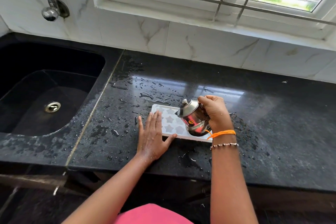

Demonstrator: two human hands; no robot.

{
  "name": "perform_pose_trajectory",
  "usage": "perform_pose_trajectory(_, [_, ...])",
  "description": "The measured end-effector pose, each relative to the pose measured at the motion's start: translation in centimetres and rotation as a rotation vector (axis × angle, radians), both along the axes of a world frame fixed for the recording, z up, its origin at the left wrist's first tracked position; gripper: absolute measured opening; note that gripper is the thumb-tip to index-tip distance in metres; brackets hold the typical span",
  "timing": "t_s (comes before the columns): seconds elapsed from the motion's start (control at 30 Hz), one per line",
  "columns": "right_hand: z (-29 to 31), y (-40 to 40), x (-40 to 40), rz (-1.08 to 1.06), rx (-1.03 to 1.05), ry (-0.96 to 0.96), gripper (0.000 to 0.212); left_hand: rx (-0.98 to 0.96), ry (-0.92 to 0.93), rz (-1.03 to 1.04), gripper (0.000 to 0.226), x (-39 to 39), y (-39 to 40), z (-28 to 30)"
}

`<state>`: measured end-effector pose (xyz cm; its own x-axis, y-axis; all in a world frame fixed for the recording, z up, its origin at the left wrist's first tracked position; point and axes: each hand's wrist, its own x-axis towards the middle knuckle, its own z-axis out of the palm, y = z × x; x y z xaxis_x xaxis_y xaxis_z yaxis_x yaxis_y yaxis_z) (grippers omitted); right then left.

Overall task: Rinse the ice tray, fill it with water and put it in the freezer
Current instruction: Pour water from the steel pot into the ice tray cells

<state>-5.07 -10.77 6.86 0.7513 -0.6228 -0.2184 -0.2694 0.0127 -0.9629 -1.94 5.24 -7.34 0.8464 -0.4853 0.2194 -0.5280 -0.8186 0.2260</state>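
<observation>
The left hand (151, 137) lies flat with fingers spread and gripping nothing, its fingertips on the left end of the white ice tray (172, 123) and its thumb along the tray's near edge. The right hand (215, 112) is closed around a small lidded steel pot (193, 119), held tilted to the left over the tray. From the left: a black sink (49, 96) beneath a curved tap (49, 5), then the wet black granite counter (272, 123), where the tray with star-shaped moulds lies flat. An orange thread (221, 133) and a beaded bracelet (224, 145) circle the right wrist.
</observation>
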Motion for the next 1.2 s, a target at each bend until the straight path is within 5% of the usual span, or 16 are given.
perform_pose_trajectory(0.83, [-0.2,-0.7,0.1,0.012,-0.03,0.007,0.035,-0.035,0.039,-0.014,0.094,0.0,0.0,0.1])
perform_pose_trajectory(1.2, [-0.3,-1.0,-0.2,-0.122,0.289,-0.125,0.031,-0.131,0.075,0.033,0.094,0.1,0.4,0.2])
